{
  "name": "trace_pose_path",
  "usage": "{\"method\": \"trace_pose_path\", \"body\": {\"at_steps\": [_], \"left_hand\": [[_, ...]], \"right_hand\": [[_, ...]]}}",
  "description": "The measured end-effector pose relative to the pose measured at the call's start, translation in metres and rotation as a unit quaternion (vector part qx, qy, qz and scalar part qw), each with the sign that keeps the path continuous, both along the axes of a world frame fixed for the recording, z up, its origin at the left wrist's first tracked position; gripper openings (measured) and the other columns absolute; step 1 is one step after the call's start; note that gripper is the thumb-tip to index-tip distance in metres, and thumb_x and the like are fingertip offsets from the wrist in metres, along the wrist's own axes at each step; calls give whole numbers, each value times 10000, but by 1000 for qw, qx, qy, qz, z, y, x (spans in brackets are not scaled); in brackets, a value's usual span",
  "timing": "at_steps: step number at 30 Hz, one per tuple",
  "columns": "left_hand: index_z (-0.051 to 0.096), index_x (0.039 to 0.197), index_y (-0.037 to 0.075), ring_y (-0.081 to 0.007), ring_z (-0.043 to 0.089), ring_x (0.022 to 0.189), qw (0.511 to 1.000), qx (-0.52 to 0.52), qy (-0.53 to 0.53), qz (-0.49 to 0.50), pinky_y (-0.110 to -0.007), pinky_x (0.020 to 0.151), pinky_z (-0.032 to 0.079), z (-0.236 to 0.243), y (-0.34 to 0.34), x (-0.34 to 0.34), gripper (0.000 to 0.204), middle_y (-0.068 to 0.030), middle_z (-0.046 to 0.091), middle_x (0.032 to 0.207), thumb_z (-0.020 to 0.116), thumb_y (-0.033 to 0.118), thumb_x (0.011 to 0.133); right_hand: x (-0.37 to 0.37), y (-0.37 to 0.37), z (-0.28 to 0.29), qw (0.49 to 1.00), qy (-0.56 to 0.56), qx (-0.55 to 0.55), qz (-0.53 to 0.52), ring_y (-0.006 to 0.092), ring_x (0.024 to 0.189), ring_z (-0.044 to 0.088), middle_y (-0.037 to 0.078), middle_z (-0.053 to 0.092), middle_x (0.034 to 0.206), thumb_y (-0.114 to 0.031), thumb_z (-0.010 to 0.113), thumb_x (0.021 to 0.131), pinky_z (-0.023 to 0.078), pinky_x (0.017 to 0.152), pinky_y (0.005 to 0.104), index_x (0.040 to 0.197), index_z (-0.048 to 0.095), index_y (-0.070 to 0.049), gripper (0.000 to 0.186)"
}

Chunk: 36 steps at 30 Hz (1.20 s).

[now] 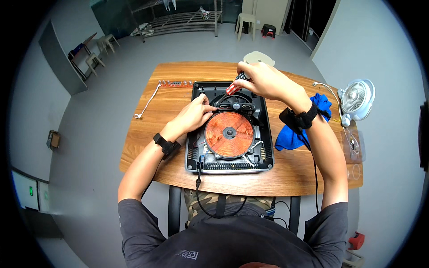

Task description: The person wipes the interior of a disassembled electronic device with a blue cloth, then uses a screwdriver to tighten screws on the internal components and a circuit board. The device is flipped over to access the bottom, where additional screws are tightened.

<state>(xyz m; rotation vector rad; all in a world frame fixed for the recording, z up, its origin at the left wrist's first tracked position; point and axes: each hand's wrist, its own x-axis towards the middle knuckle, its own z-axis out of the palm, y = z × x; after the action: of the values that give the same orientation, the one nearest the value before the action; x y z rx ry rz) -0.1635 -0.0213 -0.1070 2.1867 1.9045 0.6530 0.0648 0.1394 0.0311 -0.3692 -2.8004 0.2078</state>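
An opened induction cooker base, a black housing (269, 156), lies on the wooden table in front of me. A round copper coil (237, 139) fills its middle, and the black fan (243, 94) sits behind the coil. My right hand (263, 80) is closed round the patterned red, white and black handle of a screwdriver (233, 88). The tool slants down left toward the fan area; its tip is hard to make out. My left hand (195, 115) rests over the housing's left edge, fingers pinched together near the fan's left side by a thin dark red wire. What they hold is hidden.
A red circuit strip (176, 83) with a white cable lies at the table's far left. Right of the housing are a blue cloth (290, 137), a small white fan (355, 99) and a clear plastic tray (353, 145). A black power cord (198, 183) hangs over the near edge.
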Motion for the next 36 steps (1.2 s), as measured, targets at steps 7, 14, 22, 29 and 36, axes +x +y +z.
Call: {"method": "trace_pose_path", "body": {"at_steps": [7, 14, 22, 29, 36], "left_hand": [[755, 1222, 66, -307, 612, 1061, 1000, 6, 3, 1, -411, 930, 520, -3, 1, -1, 282, -130, 559, 1115, 680, 143, 960], [753, 1218, 62, -312, 609, 1056, 1000, 10, -1, -2, -414, 933, 517, -3, -1, 0, 282, -130, 557, 1106, 679, 143, 958], [746, 1232, 64, -311, 608, 1075, 1000, 1, 4, 2, -419, 945, 517, -4, 0, -1, 297, -130, 556, 1120, 680, 161, 959], [757, 1207, 76, -320, 609, 1118, 1000, -8, 1, 12, -434, 945, 528, -2, 0, 0, 279, -136, 561, 1129, 664, 182, 967], [745, 1240, 76, -316, 609, 1092, 1000, -5, 14, 8, -428, 943, 522, -5, 0, -1, 300, -134, 557, 1148, 666, 159, 963]], "right_hand": [[-12, -3, 7, 999, -39, 11, 19, 448, 841, 700, 233, 718, 864, -382, 669, 996, 562, 720, 513, 1054, 620, -19, 371], [-22, -5, 10, 998, -43, 17, 45, 451, 823, 698, 233, 717, 843, -384, 667, 996, 560, 704, 515, 1050, 628, -21, 369], [-33, -7, 9, 996, -59, 34, 52, 457, 816, 692, 236, 710, 827, -392, 662, 998, 556, 700, 521, 1047, 629, -18, 379], [-44, -12, 13, 994, -78, 56, 42, 439, 785, 685, 231, 693, 789, -408, 670, 994, 541, 689, 503, 1049, 626, -21, 394], [-58, -19, 19, 995, -92, 40, 19, 439, 788, 691, 243, 705, 803, -417, 649, 999, 547, 698, 496, 1053, 593, 5, 429]]}}
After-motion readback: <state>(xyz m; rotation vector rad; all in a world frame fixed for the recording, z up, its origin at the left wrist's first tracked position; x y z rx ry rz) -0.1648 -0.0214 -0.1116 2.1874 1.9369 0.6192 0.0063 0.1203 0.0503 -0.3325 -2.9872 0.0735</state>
